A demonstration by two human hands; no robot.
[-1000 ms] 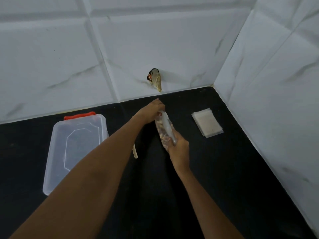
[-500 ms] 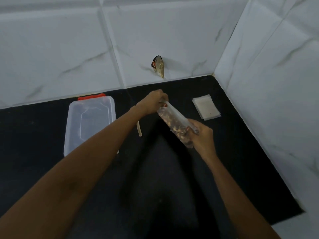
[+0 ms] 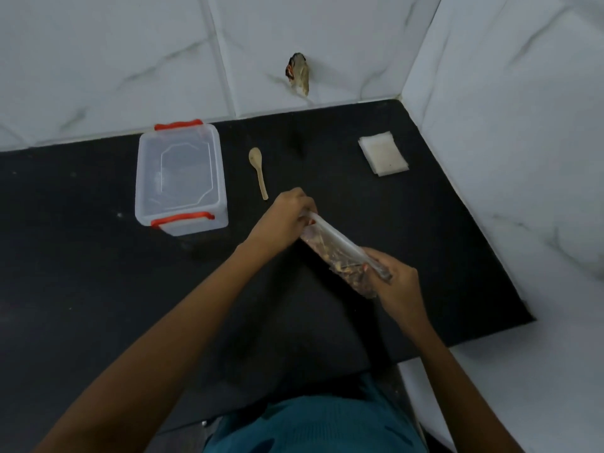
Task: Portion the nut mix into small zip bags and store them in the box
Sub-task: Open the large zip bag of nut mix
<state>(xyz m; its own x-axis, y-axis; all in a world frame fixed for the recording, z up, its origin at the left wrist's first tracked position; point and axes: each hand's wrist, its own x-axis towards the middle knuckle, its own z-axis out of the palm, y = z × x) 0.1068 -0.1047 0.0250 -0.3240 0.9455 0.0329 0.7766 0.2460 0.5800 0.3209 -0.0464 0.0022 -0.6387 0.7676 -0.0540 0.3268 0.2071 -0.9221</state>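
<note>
From the head camera I see both hands over the middle of the black worktop (image 3: 98,289), stretching a clear plastic zip bag of brown nut mix (image 3: 336,253) between them. The left hand (image 3: 287,217) has its fingers curled and pinches the far end of the bag's sealing strip. The right hand (image 3: 397,286) grips the near end, fingers wrapped round it. The bag runs slantwise from one hand to the other, with the nuts hanging below the strip; I cannot tell whether its bottom touches the worktop.

Toward the far edge, left of centre, stands a clear rectangular plastic box with orange-red handles (image 3: 181,178), its lid on. Just to its right lies a pale wooden spoon (image 3: 258,173), bowl toward the far edge, apart from the box. Near the far right corner sits a flat stack of small empty clear zip bags (image 3: 383,153), well apart from the hands. White marble-look tiled walls (image 3: 327,34) meet behind that corner. A teal knitted garment (image 3: 310,426) shows at the near edge
</note>
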